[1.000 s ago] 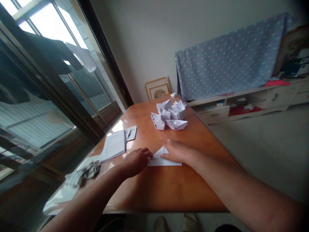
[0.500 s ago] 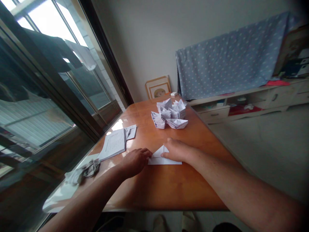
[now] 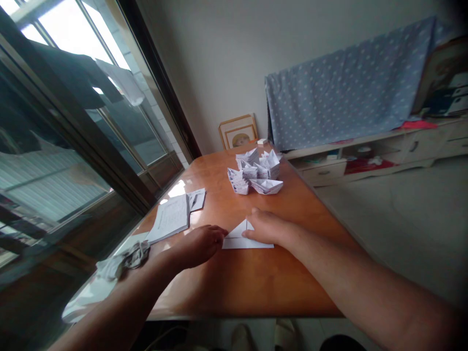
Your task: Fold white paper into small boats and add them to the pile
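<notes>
Your one folded paper sheet (image 3: 248,243) lies flat on the desk (image 3: 292,278), between you and the paper boats (image 3: 266,186), its peak aimed away from you and its long axis running left to right along the straight near edge. You have two hands at it: the left hand (image 3: 203,243) is palm down with its fingertips at the sheet's left corner, and the right hand (image 3: 266,226) lies over the right slope, thumb and forefinger spread on the paper. You can't tell whether either grip pinches a layer or only presses. The boats stand nested in several stacks, overlapping too much for you to count. To your left are one pile of printed sheets (image 3: 170,217), one smaller paper (image 3: 197,200) behind it, and one crumpled grey cloth (image 3: 124,261).
</notes>
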A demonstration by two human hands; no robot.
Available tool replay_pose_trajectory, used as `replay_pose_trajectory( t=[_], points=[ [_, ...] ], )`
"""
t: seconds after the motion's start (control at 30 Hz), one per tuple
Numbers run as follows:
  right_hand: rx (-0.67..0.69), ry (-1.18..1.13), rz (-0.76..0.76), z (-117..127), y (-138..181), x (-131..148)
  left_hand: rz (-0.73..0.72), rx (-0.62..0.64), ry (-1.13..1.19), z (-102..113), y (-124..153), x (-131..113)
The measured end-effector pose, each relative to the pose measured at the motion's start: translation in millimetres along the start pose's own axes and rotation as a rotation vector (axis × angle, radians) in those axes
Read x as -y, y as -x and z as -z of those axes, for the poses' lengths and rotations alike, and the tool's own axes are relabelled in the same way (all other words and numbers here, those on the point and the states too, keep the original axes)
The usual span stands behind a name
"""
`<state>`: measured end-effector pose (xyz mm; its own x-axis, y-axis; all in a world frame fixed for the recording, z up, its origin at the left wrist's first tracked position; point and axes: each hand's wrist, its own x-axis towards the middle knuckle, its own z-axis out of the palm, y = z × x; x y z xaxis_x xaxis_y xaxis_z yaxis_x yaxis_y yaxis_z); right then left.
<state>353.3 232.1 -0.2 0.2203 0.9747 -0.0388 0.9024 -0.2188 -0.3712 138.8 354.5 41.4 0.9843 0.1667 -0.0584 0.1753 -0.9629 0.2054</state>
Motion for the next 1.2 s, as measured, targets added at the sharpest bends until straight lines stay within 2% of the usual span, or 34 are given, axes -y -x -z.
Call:
replay_pose_trajectory(
  t=[0.17,0.37,0.57,0.7,0.9,1.07,1.2],
  points=[
    [-0.002,-0.003,0.000,-1,-1,0,0.106,-0.113,0.076,-5,-5,6],
    [-0.023,-0.007,0.002,-3,0,1,0.001,-0.207,0.191,-18,-40,6],
    [-0.060,-0.056,0.112,4,1,-3,0.012,-0.223,0.280,-39,-67,21],
    [-0.090,-0.084,0.109,1,-9,-13,-0.008,-0.285,0.241,-49,-67,23],
    [-0.114,-0.145,0.097,-8,-21,-26,-0.147,-0.299,0.233,-57,-63,19],
    [-0.133,-0.187,0.097,-11,-20,-30,-0.107,-0.314,0.165,-53,-61,17],
    [-0.141,-0.213,0.115,-11,-18,-31,-0.137,-0.267,0.116,-46,-56,11]
  ],
)
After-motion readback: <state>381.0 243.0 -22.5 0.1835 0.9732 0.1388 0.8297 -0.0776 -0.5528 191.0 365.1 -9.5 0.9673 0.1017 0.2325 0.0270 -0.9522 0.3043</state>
